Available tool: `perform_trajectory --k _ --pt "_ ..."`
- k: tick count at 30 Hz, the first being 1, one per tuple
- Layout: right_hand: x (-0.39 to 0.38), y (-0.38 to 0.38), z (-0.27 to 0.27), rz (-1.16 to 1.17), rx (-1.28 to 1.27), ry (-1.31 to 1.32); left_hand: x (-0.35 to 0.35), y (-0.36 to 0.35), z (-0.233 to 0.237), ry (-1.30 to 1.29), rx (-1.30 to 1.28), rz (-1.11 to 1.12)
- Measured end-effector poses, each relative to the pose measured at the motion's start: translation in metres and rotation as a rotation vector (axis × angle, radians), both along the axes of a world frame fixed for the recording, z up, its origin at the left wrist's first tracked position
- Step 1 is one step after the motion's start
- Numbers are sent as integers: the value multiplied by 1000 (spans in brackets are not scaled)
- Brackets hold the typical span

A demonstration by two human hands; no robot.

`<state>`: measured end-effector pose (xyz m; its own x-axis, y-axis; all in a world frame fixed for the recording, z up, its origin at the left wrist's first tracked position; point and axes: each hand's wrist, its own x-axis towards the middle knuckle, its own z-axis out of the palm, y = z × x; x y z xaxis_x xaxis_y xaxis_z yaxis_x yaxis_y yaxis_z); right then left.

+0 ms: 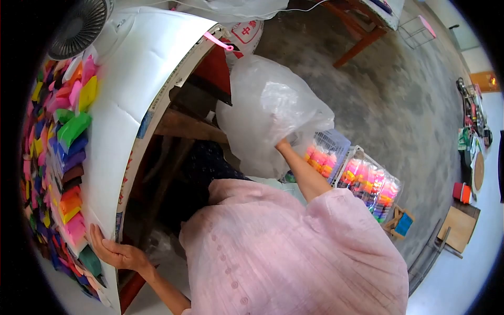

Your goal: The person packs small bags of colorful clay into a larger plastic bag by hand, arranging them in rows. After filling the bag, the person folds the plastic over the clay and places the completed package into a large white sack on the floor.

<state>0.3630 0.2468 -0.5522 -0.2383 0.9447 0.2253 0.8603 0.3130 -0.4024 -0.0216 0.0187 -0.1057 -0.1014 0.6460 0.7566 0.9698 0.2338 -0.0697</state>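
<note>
My left hand (119,254) rests at the edge of the white tabletop (136,58), its fingers loosely extended beside the row of coloured pieces (73,163). Nothing shows in its palm. On the other side, my right hand (282,126) reaches into a large translucent plastic bag (262,89). The bag's film covers the fingers, so their pose and anything they hold cannot be made out. Pink, yellow, green, blue, brown and orange pieces lie overlapped in a line near the left hand, next to a wider pile.
A fan (81,26) stands at the upper left. Right of the bag are a blue basket (340,144) and a white basket (361,153) with bagged colourful items. A small stool (403,222) sits beyond them. A wooden table leg (359,47) stands behind.
</note>
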Motion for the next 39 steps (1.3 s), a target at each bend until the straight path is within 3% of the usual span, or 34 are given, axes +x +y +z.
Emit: perform_trajectory --k 5,7,10,17,19,21,26,34,39 --pt "11 5 38 -144 183 5 1 4 -1 34 12 12" --pt "10 14 22 -167 336 103 0 5 -1 42 10 18" --pt "15 28 -20 -60 53 179 1 6 -3 46 14 28" --pt "18 -30 -34 -1039 -275 576 8 10 -4 13 45 71" --pt "16 -54 -43 -1230 -428 675 8 10 -5 2 54 80" --pt "17 -70 -47 -1266 -527 727 8 10 -6 -1 58 98" --pt "38 -81 -46 -1113 -683 749 7 9 -9 -5 78 133" --pt "34 -13 -26 -417 -674 632 10 9 -10 -23 87 178" --pt "29 34 -6 -183 -659 511 4 10 -11 -11 100 113"
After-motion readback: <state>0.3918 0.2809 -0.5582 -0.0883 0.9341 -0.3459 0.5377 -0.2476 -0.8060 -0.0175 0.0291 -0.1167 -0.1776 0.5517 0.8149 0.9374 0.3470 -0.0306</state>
